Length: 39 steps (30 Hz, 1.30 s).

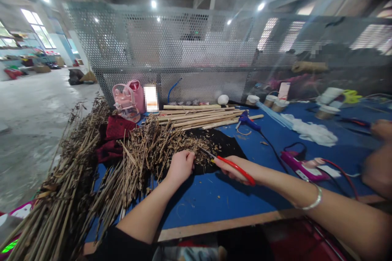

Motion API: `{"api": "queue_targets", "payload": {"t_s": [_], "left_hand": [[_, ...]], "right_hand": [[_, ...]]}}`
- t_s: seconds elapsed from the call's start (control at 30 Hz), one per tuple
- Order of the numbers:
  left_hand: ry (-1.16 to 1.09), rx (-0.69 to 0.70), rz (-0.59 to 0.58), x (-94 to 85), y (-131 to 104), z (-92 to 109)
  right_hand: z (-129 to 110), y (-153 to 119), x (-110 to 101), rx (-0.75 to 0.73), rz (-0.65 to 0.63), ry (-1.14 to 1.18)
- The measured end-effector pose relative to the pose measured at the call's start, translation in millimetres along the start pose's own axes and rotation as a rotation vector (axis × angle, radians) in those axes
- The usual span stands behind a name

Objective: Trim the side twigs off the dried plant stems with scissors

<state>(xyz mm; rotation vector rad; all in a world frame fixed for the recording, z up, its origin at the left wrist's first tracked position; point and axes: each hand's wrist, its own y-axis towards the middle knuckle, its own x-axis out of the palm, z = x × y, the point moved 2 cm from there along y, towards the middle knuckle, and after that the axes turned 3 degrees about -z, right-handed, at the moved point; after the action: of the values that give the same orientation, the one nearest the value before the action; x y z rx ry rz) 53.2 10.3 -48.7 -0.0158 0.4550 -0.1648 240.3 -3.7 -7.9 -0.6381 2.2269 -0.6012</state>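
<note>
Head view: a perforated metal screen (183, 55) rises behind the black cloth (234, 149). The blue tabletop (196, 206) spreads under the cloth and out to its near and right sides. Left of the cloth leans a long bundle of dried stalks (65, 179). A smaller heap of dried stalks (139, 151) lies over the cloth's left part, seedy tops towards its middle, bare stems running off its near left side. Just behind the cloth, pale wooden sticks (196, 120) lie in a loose row. Right of the cloth sits a magenta device (301, 168).

The right hand (241, 162) is at the cloth's near right edge, closed around the red handles of a pair of scissors (235, 166), whose blades point over the cloth. The left hand (180, 165) is at the cloth's near edge, knuckles up, fingers bent inward; its fingertips are partly hidden, so I cannot tell how far it is closed or whether it grips a stalk. The smaller heap lies just beside it, towards the cloth's left. A blue glue gun (249, 121) rests past the cloth's far right edge. Chopped bits (202, 147) cover the middle of the cloth, just beyond both hands.
</note>
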Motion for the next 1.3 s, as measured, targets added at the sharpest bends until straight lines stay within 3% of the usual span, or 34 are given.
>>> {"api": "queue_targets", "payload": {"t_s": [0.17,0.27,0.37,0.53,0.73,1.0,1.2,1.3], "left_hand": [[-0.109,-0.038,0.058,-0.9,-0.4,2.5],[-0.125,0.012,-0.002,2.5,-2.4,4.9],[-0.119,0.049,-0.069,6.5,-3.3,3.7],[-0.078,0.018,-0.095,8.5,-0.8,-3.2],[0.036,-0.01,-0.072,7.8,0.9,-5.8],[0.165,0.084,-0.07,0.3,-1.6,-1.1],[0.07,0.046,-0.03,-1.7,-0.5,-1.6],[-0.008,0.042,-0.057,1.6,-3.0,3.0]], "right_hand": [[5.4,-0.9,-0.9,-0.056,-0.08,0.04],[3.3,-0.8,1.1,-0.133,-0.093,0.036],[0.4,2.0,3.7,-0.105,-0.097,0.027],[-2.6,6.7,8.1,-0.059,-0.058,-0.038],[-2.1,9.1,11.1,-0.197,0.02,-0.165],[15.2,17.7,1.1,-0.247,0.067,-0.356],[7.1,-5.4,-19.5,-0.198,-0.044,-0.093],[2.4,-4.0,-19.8,-0.237,0.044,0.036]]}}
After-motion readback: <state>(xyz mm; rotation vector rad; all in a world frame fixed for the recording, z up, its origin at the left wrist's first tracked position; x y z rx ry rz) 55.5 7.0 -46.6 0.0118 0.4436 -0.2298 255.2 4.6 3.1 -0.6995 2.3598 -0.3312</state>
